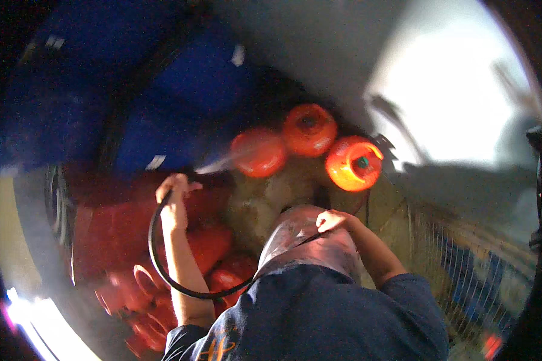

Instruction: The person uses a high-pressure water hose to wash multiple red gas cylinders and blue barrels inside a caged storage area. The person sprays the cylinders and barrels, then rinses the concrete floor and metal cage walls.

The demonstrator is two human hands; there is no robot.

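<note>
My left hand (174,188) is closed round the end of a black hose (152,240), and a pale jet of water (214,166) shoots from it to the right. The jet meets the leftmost of three orange-red gas cylinders (259,152). Beside that one stand a second cylinder (308,130) and a brightly lit third cylinder (353,163) with a collar round its valve. The hose loops down past my left forearm to my waist. My right hand (334,221) is closed in front of the shiny apron (283,237), on a dark length that looks like the same hose.
Several red cylinders (156,313) are crowded at the lower left, near a dark red surface (120,234). Large blue containers (193,78) stand at the far left. Wire mesh (464,259) runs along the right, below a grey wall (494,186). The floor (253,204) looks wet.
</note>
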